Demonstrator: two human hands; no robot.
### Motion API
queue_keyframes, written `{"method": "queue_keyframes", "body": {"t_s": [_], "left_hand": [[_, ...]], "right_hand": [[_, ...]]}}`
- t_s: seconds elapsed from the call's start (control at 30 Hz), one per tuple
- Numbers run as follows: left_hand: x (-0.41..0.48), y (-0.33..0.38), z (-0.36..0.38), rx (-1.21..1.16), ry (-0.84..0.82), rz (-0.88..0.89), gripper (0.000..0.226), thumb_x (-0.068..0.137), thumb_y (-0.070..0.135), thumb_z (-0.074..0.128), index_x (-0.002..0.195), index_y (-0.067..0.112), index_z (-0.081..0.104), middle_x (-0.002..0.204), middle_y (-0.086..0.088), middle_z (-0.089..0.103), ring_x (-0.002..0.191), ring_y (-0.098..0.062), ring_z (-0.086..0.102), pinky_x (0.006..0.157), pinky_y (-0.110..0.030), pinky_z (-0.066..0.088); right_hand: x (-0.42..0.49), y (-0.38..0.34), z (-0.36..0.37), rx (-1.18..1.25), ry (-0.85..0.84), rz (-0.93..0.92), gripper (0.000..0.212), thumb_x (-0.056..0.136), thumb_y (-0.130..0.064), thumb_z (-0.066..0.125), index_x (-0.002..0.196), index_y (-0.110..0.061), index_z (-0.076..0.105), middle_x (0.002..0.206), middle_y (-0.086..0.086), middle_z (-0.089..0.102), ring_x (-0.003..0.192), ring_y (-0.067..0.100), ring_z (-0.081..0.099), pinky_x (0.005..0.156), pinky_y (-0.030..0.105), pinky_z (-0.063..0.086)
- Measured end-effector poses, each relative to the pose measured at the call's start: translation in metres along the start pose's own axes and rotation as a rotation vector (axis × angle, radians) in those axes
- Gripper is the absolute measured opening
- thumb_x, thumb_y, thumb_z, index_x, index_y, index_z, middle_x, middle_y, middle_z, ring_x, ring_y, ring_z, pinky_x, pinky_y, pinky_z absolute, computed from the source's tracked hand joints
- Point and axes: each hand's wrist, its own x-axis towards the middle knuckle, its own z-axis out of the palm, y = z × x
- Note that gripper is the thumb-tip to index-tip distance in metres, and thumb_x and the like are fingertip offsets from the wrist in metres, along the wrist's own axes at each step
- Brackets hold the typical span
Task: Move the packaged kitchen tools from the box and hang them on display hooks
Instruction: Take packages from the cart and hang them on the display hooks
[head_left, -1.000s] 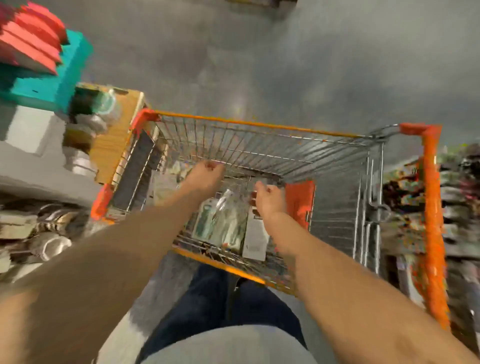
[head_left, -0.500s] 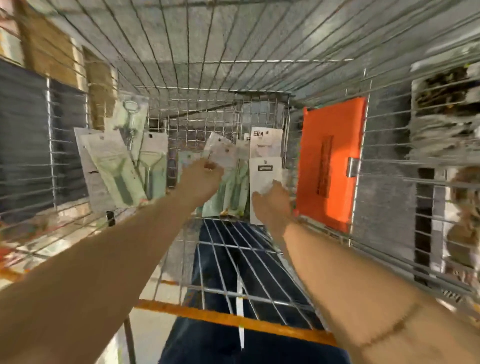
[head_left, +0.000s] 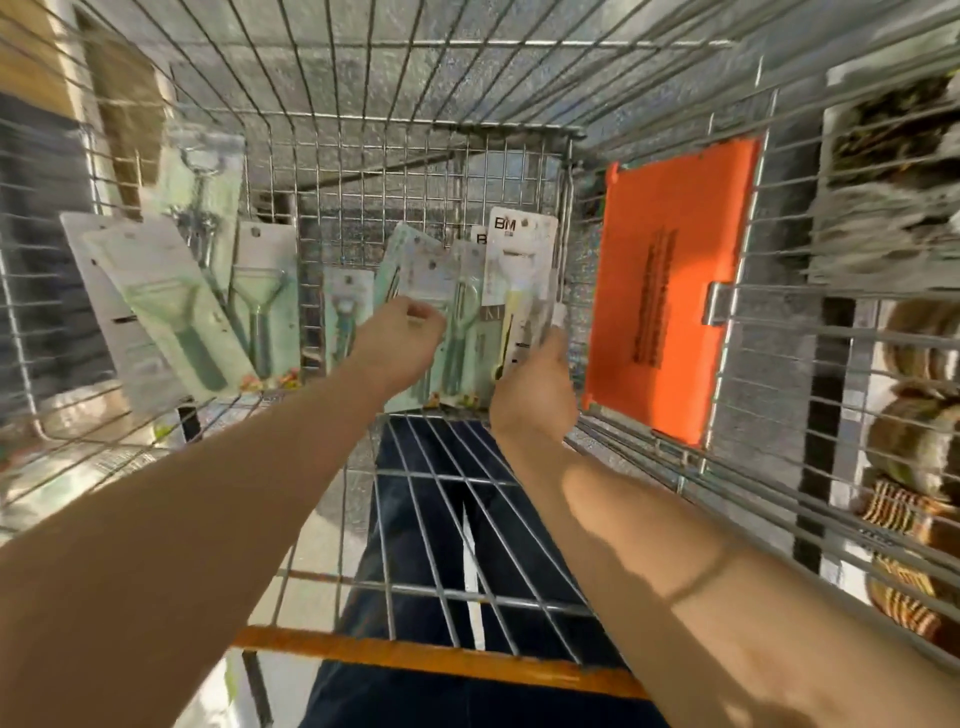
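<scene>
While both your arms reached into the wire cart (head_left: 332, 156), your left hand (head_left: 400, 340) had its fingertips curled over the top edge of a pale green pack (head_left: 415, 270), pinching it. Your right hand (head_left: 535, 387) clasped the white pack (head_left: 519, 260) just beside it from below, thumb up along the card's right edge, fingers hidden behind. Both packs stood near upright in a small sheaf against the cart's far wall, touching one another. Step in hand, as I judged it: picking stock out, nothing hung yet. No display hooks in view, and no box, since the packs sat straight on the wire. The next move called for lifting the sheaf clear without card corners snagging the mesh, then turning to find the hooks. The packs were flat card backs with clear blister fronts and a punched hole near the top. The tools inside looked like peelers, but were too blurred to be sure. More loose packs (head_left: 171, 312) leaned against the left wall, well apart from your hands. An orange flap (head_left: 670, 280) hung on the right wall.
</scene>
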Motion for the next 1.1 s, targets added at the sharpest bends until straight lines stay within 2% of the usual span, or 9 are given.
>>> {"method": "queue_keyframes", "body": {"t_s": [0.13, 0.33, 0.43, 0.53, 0.63, 0.73, 0.83, 0.97, 1.1], "left_hand": [[-0.012, 0.013, -0.002, -0.014, -0.032, 0.014, 0.029, 0.104, 0.037, 0.056, 0.126, 0.019, 0.062, 0.109, -0.005, 0.074, 0.093, -0.024, 0.073, 0.087, -0.044, 0.062], [-0.014, 0.023, 0.002, -0.035, -0.068, 0.052, 0.042, 0.109, 0.03, 0.05, 0.145, 0.01, 0.051, 0.132, -0.011, 0.063, 0.118, -0.029, 0.062, 0.11, -0.052, 0.047], [-0.001, 0.009, 0.001, -0.019, 0.027, 0.046, 0.039, 0.108, 0.031, 0.049, 0.14, 0.01, 0.052, 0.126, -0.009, 0.063, 0.109, -0.028, 0.062, 0.099, -0.043, 0.051], [0.009, -0.006, -0.004, 0.042, 0.163, 0.04, 0.038, 0.111, 0.033, 0.039, 0.139, 0.009, 0.049, 0.118, -0.011, 0.06, 0.095, -0.024, 0.057, 0.075, -0.03, 0.038], [0.018, -0.021, -0.006, 0.045, 0.195, 0.025, 0.037, 0.112, 0.033, 0.036, 0.133, 0.006, 0.05, 0.109, -0.011, 0.059, 0.103, -0.033, 0.061, 0.075, -0.033, 0.036], [0.022, -0.028, -0.006, 0.002, 0.238, -0.025, 0.032, 0.109, 0.031, 0.039, 0.132, 0.009, 0.048, 0.092, -0.005, 0.058, 0.081, -0.024, 0.059, 0.064, -0.036, 0.044], [0.023, -0.029, -0.01, -0.069, 0.311, -0.051, 0.033, 0.107, 0.024, 0.04, 0.137, 0.011, 0.048, 0.102, -0.012, 0.063, 0.077, -0.022, 0.055, 0.071, -0.041, 0.048], [0.025, -0.037, -0.022, -0.088, 0.362, -0.101, 0.045, 0.107, 0.028, 0.04, 0.15, 0.014, 0.044, 0.139, -0.013, 0.059, 0.119, -0.034, 0.058, 0.098, -0.043, 0.048], [0.027, -0.044, -0.029, -0.094, 0.384, -0.101, 0.041, 0.105, 0.03, 0.042, 0.14, 0.013, 0.053, 0.126, -0.015, 0.065, 0.109, -0.035, 0.062, 0.085, -0.038, 0.047]], "right_hand": [[-0.005, -0.005, -0.026, 0.278, 0.096, 0.148, 0.04, 0.103, -0.024, 0.044, 0.141, -0.011, 0.044, 0.131, 0.008, 0.061, 0.118, 0.031, 0.061, 0.091, 0.037, 0.049], [-0.01, -0.035, -0.026, 0.662, -0.182, 0.114, 0.03, 0.11, -0.015, 0.036, 0.137, -0.019, 0.051, 0.093, 0.002, 0.062, 0.074, 0.02, 0.061, 0.051, 0.02, 0.042], [0.001, -0.026, -0.013, 0.505, -0.345, 0.108, 0.027, 0.112, -0.022, 0.036, 0.131, -0.019, 0.055, 0.098, 0.0, 0.065, 0.075, 0.013, 0.06, 0.058, 0.025, 0.048], [0.019, -0.004, -0.009, 0.186, -0.301, 0.199, 0.032, 0.108, -0.03, 0.043, 0.129, -0.008, 0.054, 0.111, 0.005, 0.065, 0.093, 0.022, 0.061, 0.078, 0.035, 0.052], [0.025, 0.005, -0.003, -0.023, -0.303, 0.222, 0.058, 0.104, -0.041, 0.054, 0.145, -0.003, 0.037, 0.133, 0.013, 0.058, 0.116, 0.032, 0.061, 0.087, 0.041, 0.053], [0.023, 0.001, 0.004, -0.113, -0.291, 0.166, 0.078, 0.101, -0.049, 0.06, 0.154, -0.004, 0.024, 0.154, 0.018, 0.041, 0.135, 0.039, 0.048, 0.096, 0.049, 0.05], [0.024, -0.004, 0.008, -0.165, -0.244, 0.146, 0.083, 0.096, -0.047, 0.067, 0.153, -0.006, 0.022, 0.156, 0.02, 0.032, 0.132, 0.041, 0.045, 0.09, 0.047, 0.05], [0.021, -0.01, 0.01, -0.172, -0.234, 0.153, 0.08, 0.092, -0.039, 0.076, 0.147, -0.01, 0.025, 0.149, 0.018, 0.036, 0.128, 0.04, 0.049, 0.09, 0.048, 0.05], [0.024, -0.002, 0.013, -0.14, -0.186, 0.161, 0.071, 0.094, -0.022, 0.072, 0.146, -0.016, 0.024, 0.146, 0.018, 0.04, 0.122, 0.041, 0.054, 0.078, 0.045, 0.05]]}}
